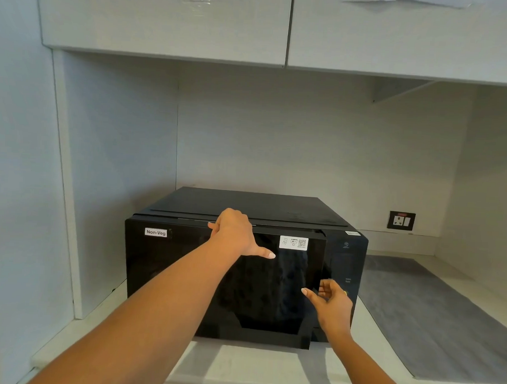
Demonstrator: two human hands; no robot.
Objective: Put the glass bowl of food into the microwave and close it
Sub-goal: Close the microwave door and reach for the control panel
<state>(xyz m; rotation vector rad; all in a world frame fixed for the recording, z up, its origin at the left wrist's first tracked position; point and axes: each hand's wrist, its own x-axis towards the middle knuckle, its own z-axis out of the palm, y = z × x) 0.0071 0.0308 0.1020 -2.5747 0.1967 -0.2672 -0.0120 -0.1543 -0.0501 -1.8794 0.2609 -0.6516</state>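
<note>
A black microwave [168,263] with a "Non-Veg" label stands on a pale counter in a wall niche. Its dark glass door [271,294] stands slightly ajar, the right edge a little out from the control panel [346,271]. My left hand [234,231] rests over the top front edge of the microwave, thumb stretched across the door. My right hand [330,304] has its fingers curled around the door's right edge. No glass bowl is visible; the interior is hidden behind the dark door.
White upper cabinets [166,22] hang above the niche. A grey mat [432,315] lies on the counter to the right of the microwave. A black wall socket [401,220] sits on the back wall at the right. A wall panel closes the left side.
</note>
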